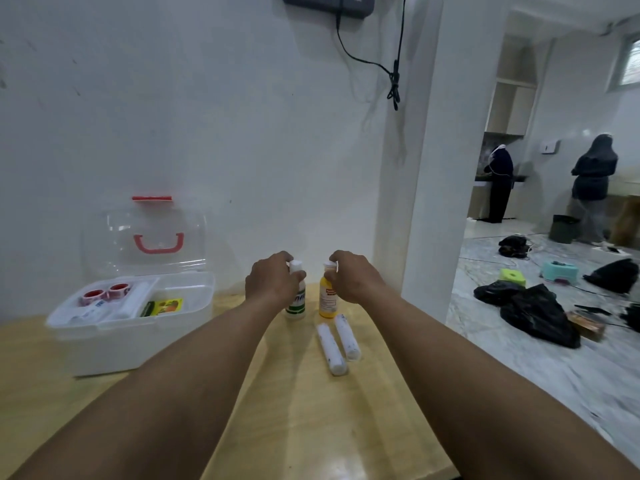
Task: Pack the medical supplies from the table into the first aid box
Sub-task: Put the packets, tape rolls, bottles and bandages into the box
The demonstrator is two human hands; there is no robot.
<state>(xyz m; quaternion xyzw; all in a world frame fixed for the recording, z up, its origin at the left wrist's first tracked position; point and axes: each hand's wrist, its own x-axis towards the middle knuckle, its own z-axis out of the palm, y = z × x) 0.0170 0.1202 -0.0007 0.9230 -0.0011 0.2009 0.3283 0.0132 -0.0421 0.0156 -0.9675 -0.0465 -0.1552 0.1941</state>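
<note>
Step in hand, pickup: left hand fingers wrap the white bottle, right hand fingers pinch the yellow bottle cap, mid-counter; next, carry both left into the open first aid box.

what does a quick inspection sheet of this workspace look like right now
surface: wooden table, bare in front.
job's things: first aid box open, partly filled; white bottle and yellow bottle upright; two white rolls lying nearer.
clutter: nothing seen on table.
grippers: left hand on white bottle, right hand on yellow bottle.
cables: black cable hangs on wall.
surroundings: black bags on floor; two people beyond.
</note>
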